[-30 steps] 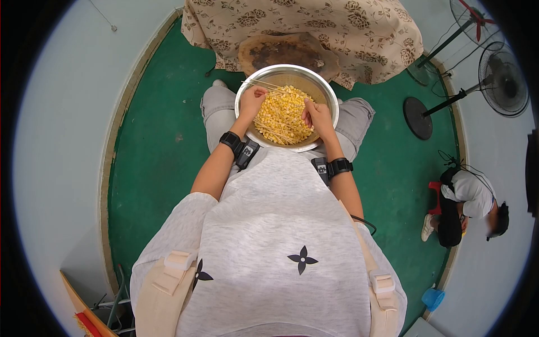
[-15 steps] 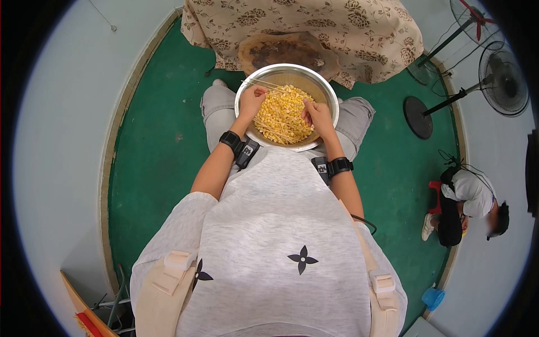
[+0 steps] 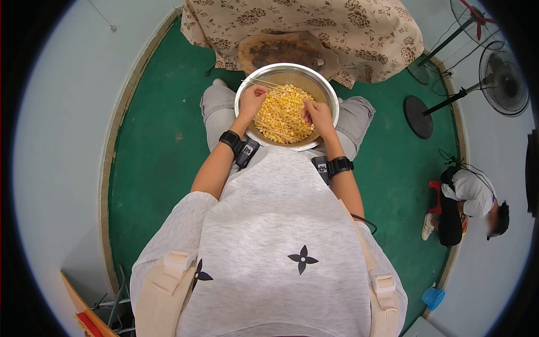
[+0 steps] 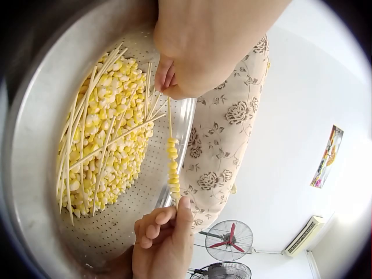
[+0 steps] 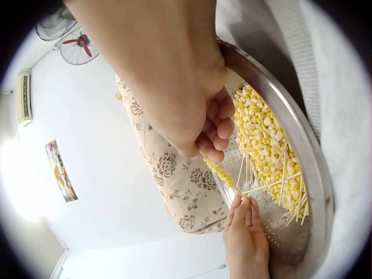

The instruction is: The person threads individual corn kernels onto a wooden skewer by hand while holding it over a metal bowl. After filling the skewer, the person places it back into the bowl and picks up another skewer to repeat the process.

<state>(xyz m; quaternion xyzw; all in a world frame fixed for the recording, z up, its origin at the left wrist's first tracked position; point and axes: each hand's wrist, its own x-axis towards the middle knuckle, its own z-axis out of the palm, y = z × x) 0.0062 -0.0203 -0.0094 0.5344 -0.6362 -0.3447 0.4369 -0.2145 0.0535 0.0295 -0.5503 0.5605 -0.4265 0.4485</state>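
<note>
A wide metal basin (image 3: pixel 323 90) with small holes in its wall rests on the person's lap, holding loose corn kernels (image 3: pixel 283 112). Over the basin, a thin wooden skewer (image 4: pixel 170 119) carries a short row of threaded kernels (image 4: pixel 173 164). The left hand (image 3: pixel 252 103) pinches the bare end of this skewer between thumb and fingers. At the other end, the right hand (image 3: pixel 320 117) grips the skewer beside the threaded kernels, its fingertips hiding the end. Several loose skewers (image 4: pixel 87 110) lie across the corn.
Beyond the basin is a wooden slab (image 3: pixel 289 50) in front of a flowered cloth (image 3: pixel 370 33). Standing fans (image 3: pixel 505 81) are at the right by the wall. Farther down that side, another person (image 3: pixel 471 194) sits on a red stool (image 3: pixel 434 196). The floor (image 3: pixel 163 135) is green.
</note>
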